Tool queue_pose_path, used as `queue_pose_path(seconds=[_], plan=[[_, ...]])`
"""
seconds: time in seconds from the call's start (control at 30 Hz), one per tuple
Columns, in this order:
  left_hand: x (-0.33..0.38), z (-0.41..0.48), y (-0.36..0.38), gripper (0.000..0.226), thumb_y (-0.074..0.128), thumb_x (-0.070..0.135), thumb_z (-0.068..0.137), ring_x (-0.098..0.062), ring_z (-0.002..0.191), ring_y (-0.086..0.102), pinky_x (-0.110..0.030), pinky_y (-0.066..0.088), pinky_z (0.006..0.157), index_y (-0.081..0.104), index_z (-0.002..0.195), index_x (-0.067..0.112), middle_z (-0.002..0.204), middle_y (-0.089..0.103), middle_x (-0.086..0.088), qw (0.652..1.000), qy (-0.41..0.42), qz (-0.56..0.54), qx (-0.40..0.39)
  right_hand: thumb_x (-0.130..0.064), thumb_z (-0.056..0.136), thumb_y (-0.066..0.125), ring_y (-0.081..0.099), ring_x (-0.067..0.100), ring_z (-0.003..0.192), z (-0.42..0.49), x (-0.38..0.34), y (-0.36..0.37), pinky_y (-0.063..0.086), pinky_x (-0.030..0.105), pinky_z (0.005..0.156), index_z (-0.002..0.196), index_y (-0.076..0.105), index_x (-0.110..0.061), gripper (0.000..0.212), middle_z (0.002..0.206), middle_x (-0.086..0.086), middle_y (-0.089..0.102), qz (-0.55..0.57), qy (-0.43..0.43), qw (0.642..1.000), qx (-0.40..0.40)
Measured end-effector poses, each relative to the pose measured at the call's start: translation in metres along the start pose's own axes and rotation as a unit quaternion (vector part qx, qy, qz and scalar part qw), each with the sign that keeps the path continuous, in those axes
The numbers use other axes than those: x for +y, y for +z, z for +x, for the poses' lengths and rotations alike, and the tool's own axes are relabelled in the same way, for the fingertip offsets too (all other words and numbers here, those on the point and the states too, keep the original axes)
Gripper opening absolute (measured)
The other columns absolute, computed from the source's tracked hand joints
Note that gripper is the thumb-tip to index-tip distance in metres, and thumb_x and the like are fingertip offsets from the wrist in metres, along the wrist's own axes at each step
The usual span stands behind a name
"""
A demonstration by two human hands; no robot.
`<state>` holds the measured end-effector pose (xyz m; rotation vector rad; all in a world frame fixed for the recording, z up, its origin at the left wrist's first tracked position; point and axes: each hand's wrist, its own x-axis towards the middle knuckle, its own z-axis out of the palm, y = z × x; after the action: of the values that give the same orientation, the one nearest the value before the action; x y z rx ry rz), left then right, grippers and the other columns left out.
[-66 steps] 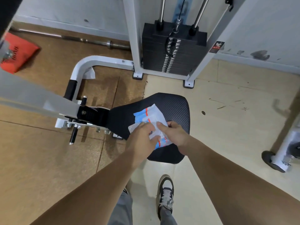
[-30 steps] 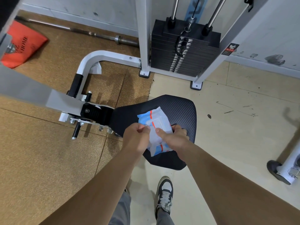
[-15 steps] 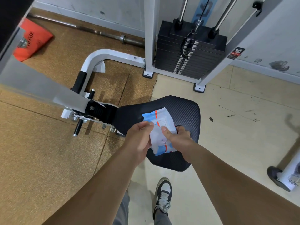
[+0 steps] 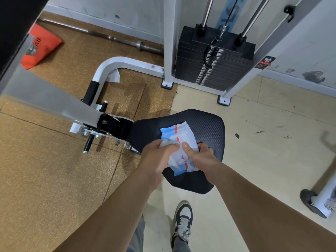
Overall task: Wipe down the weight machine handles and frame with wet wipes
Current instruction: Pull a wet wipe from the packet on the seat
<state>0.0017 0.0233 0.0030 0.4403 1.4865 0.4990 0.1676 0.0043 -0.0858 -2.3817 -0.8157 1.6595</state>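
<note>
Wet wipes pack (image 4: 183, 132) lies on the black seat pad (image 4: 209, 124), both hands on it. Left hand (image 4: 156, 157) pinches a white wipe at the pack's opening; right hand (image 4: 201, 157) grips the pack's near-right side, thumb pressing on top. Floor is split: brown cork-like mat (image 4: 45, 170) left, beige tile (image 4: 263, 151) right (scuffed, small debris). White frame (image 4: 125, 63) curves to the weight stack (image 4: 212, 64) against the wall. Barbell (image 4: 116, 40) lies along the baseboard, orange item (image 4: 41, 46) beside it.

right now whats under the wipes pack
The black seat pad lies under the wipes pack. Both hands, left hand and right hand, cover the pack's near part.
</note>
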Motion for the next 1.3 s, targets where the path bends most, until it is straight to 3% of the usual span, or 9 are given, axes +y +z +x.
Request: queue_pose_path(seconds=[0.13, 0.37, 0.5, 0.6, 0.7, 0.83, 0.97, 1.13, 1.3], plan=[[0.012, -0.019, -0.002, 0.017, 0.073, 0.008, 0.091, -0.035, 0.091, 0.074, -0.051, 0.06, 0.086, 0.075, 0.078, 0.018, 0.093, 0.077, -0.016, 0.998, 0.036, -0.055, -0.005, -0.085, 0.086, 0.055, 0.05, 0.031, 0.133, 0.0, -0.001, 0.0, 0.048, 0.052, 0.113, 0.143, 0.046, -0.028, 0.082, 0.14, 0.002, 0.04, 0.015, 0.004, 1.0, -0.003], [0.027, -0.05, -0.012, 0.014, 0.076, 0.005, 0.09, -0.03, 0.089, 0.074, -0.045, 0.06, 0.08, 0.069, 0.102, 0.004, 0.099, 0.078, -0.018, 0.992, 0.062, -0.107, 0.021, -0.098, 0.063, 0.059, 0.054, 0.028, 0.125, -0.009, -0.005, -0.004, 0.052, 0.051, 0.109, 0.13, 0.052, -0.031, 0.095, 0.129, -0.002, 0.043, 0.042, -0.004, 0.999, -0.019], [0.041, -0.082, -0.001, 0.015, 0.074, 0.0, 0.089, -0.027, 0.084, 0.076, -0.036, 0.062, 0.066, 0.069, 0.103, 0.004, 0.095, 0.078, -0.017, 0.99, 0.069, -0.125, -0.018, -0.078, 0.087, 0.064, 0.069, 0.024, 0.112, -0.027, -0.011, -0.016, 0.055, 0.041, 0.102, 0.131, 0.058, -0.024, 0.07, 0.129, 0.003, 0.066, 0.141, 0.03, 0.989, -0.038], [0.056, -0.115, 0.004, 0.019, 0.072, 0.004, 0.092, -0.03, 0.099, 0.076, -0.039, 0.063, 0.081, 0.071, 0.111, 0.005, 0.108, 0.077, -0.018, 0.987, 0.075, -0.127, -0.056, -0.064, 0.102, 0.053, 0.067, 0.022, 0.109, -0.067, -0.023, -0.037, 0.046, 0.04, 0.096, 0.132, 0.059, -0.024, 0.05, 0.117, -0.001, 0.071, 0.194, 0.042, 0.979, -0.055], [0.069, -0.154, 0.017, 0.022, 0.069, 0.007, 0.095, -0.03, 0.107, 0.074, -0.047, 0.057, 0.098, 0.072, 0.116, 0.009, 0.115, 0.076, -0.019, 0.985, 0.08, -0.121, -0.091, -0.055, 0.109, 0.048, 0.068, 0.017, 0.107, -0.13, -0.04, -0.063, 0.049, 0.038, 0.096, 0.121, 0.069, -0.022, 0.041, 0.113, -0.001, 0.074, 0.241, -0.021, 0.968, -0.065], [0.083, -0.221, 0.033, 0.045, 0.073, 0.018, 0.085, -0.035, 0.12, 0.069, -0.05, 0.051, 0.105, 0.068, 0.129, 0.012, 0.126, 0.073, -0.016, 0.977, 0.109, -0.119, -0.142, -0.065, 0.106, 0.04, 0.071, 0.028, 0.124, -0.24, -0.068, -0.106, 0.052, 0.052, 0.11, 0.135, 0.072, -0.02, 0.063, 0.131, 0.011, 0.075, 0.374, -0.102, 0.909, -0.151], [0.083, -0.29, 0.028, 0.041, 0.07, 0.018, 0.089, -0.042, 0.124, 0.063, -0.048, 0.042, 0.092, 0.07, 0.129, 0.017, 0.127, 0.073, -0.013, 0.968, 0.149, -0.11, -0.171, -0.075, 0.091, 0.043, 0.076, 0.026, 0.114, -0.339, -0.083, -0.141, 0.057, 0.041, 0.097, 0.13, 0.073, -0.008, 0.083, 0.123, 0.013, 0.078, 0.407, -0.157, 0.877, -0.201], [0.064, -0.36, 0.004, 0.028, 0.068, 0.023, 0.096, -0.024, 0.087, 0.068, -0.032, 0.047, 0.068, 0.074, 0.123, 0.018, 0.12, 0.075, -0.017, 0.975, 0.166, -0.119, -0.092, -0.046, 0.098, 0.07, 0.064, 0.028, 0.088, -0.387, -0.083, -0.127, 0.05, 0.04, 0.08, 0.093, 0.07, -0.002, 0.045, 0.091, 0.016, 0.069, 0.296, -0.263, 0.914, -0.086], [0.031, -0.408, -0.029, 0.032, 0.062, 0.027, 0.101, -0.041, 0.122, 0.065, -0.047, 0.05, 0.1, 0.069, 0.129, 0.014, 0.127, 0.073, -0.014, 0.962, 0.185, -0.199, -0.023, -0.057, 0.099, 0.066, 0.078, 0.027, 0.085, -0.43, -0.082, -0.092, 0.062, 0.042, 0.079, 0.097, 0.075, -0.013, 0.045, 0.094, 0.015, 0.081, 0.285, -0.219, 0.927, -0.106]])
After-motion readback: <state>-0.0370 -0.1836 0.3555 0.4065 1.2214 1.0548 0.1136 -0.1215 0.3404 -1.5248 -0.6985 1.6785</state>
